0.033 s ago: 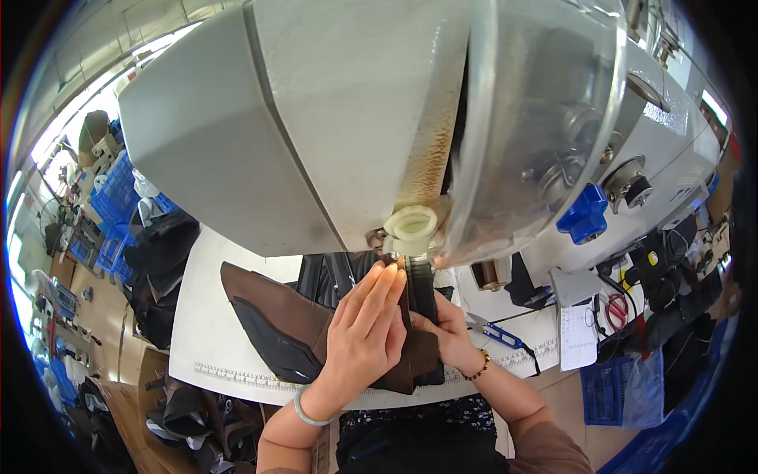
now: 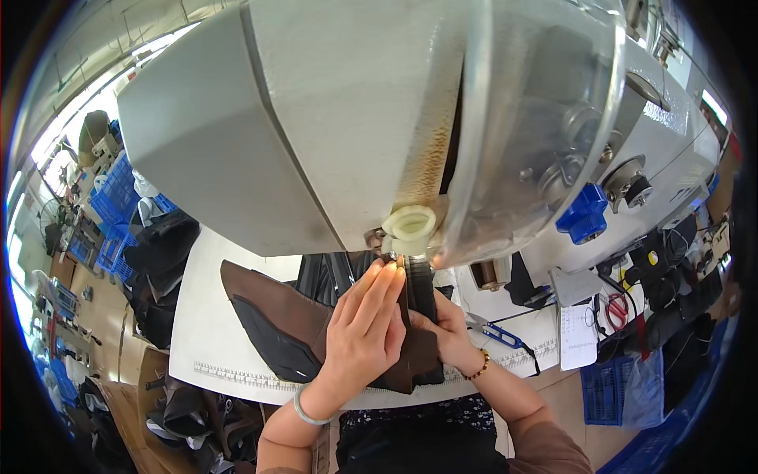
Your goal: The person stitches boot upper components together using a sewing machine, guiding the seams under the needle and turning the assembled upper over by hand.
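Note:
Under the head of a large grey sewing machine [image 2: 347,118] lies a brown and black leather-like workpiece [image 2: 276,296], with folded black layers [image 2: 320,278] behind it. My left hand [image 2: 365,325] rests flat on the brown material, fingers stretched out side by side, their tips just short of the needle area. That area is mostly hidden by the machine head and my fingertips. At the workpiece's right edge, my right hand [image 2: 452,336] grips the material with the thumb on top; its other fingers are partly hidden.
Blue-handled thread snips [image 2: 501,332] lie right of my right hand, near a ruler strip [image 2: 237,375] along the white table's front edge. Farther right are a notepad [image 2: 579,336] and red-handled scissors [image 2: 616,310]. A clear guard [image 2: 545,118] and blue knob [image 2: 584,213] jut from the machine.

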Demonstrator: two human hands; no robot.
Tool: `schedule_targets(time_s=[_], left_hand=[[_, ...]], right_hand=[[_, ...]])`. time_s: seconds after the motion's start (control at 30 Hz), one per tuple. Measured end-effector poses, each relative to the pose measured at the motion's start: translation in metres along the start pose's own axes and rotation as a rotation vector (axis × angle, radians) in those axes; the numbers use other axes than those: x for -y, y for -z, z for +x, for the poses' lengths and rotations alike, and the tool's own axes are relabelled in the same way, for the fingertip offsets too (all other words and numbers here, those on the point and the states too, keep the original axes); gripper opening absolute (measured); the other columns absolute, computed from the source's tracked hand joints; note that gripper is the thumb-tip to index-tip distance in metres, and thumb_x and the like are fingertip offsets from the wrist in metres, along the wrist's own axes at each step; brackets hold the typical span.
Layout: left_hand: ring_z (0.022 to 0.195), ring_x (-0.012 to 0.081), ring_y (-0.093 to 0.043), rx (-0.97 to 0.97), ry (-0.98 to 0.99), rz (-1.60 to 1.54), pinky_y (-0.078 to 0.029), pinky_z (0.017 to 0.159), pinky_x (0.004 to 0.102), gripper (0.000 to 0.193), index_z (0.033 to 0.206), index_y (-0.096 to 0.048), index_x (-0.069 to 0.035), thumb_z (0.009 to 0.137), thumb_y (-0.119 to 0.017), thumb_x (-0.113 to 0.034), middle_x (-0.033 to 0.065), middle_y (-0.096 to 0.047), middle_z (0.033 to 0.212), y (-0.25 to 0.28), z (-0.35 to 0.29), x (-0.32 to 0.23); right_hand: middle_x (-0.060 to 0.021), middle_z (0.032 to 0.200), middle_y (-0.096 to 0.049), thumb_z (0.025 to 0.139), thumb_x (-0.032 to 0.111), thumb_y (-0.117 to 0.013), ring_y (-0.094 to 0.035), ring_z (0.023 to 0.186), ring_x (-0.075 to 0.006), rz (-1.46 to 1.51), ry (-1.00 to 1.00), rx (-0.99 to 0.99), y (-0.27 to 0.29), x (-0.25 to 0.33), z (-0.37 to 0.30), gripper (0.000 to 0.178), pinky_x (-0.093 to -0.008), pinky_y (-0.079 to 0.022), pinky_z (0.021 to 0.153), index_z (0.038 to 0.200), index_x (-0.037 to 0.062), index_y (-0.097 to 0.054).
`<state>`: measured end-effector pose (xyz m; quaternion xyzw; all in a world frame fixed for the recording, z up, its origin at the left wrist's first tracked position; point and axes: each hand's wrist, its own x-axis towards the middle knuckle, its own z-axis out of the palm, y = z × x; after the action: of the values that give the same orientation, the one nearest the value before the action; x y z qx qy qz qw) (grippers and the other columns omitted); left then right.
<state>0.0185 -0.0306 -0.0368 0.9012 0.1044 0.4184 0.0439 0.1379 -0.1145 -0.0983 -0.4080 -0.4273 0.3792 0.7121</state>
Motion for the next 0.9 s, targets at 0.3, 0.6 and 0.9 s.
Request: schedule_targets(time_s=[0.3,0.6,0.9], left_hand=[[0.116,0.0290,-0.051,0.056,0.069,0.035,-0.041,0.096,0.0388,0.043,0.120,-0.054,0.002,0.078,-0.060,-0.005,0.0150,-0.052,0.123,0.000,-0.009,-0.003],[0.127,0.0313,-0.040,0.203,0.039,-0.083,-0.020,0.104,0.0607,0.066,0.127,-0.052,-0.016,0.067,-0.074,-0.034,0.0152,-0.044,0.135,0.019,-0.083,-0.006],[0.131,0.0322,-0.033,0.401,-0.065,0.278,-0.024,0.106,0.0572,0.089,0.137,-0.039,-0.021,0.056,-0.076,-0.028,0.0083,-0.036,0.142,0.030,-0.092,-0.005]], right_hand=[[-0.0106,0.121,-0.052,0.088,0.004,-0.054,-0.048,0.109,-0.0133,0.024,-0.061,0.031,0.001,0.010,-0.029,0.044,-0.0285,-0.040,0.093,0.129,-0.0023,-0.039],[-0.0171,0.101,-0.058,0.077,0.005,-0.067,-0.053,0.095,-0.0358,-0.654,0.198,0.311,0.021,0.019,-0.062,0.027,-0.0411,-0.041,0.087,0.102,-0.0007,-0.059],[-0.0138,0.093,-0.059,0.079,0.006,-0.066,-0.058,0.083,-0.0321,-0.649,0.134,0.376,0.014,0.023,-0.070,0.021,-0.0352,-0.048,0.072,0.100,0.0020,-0.062]])
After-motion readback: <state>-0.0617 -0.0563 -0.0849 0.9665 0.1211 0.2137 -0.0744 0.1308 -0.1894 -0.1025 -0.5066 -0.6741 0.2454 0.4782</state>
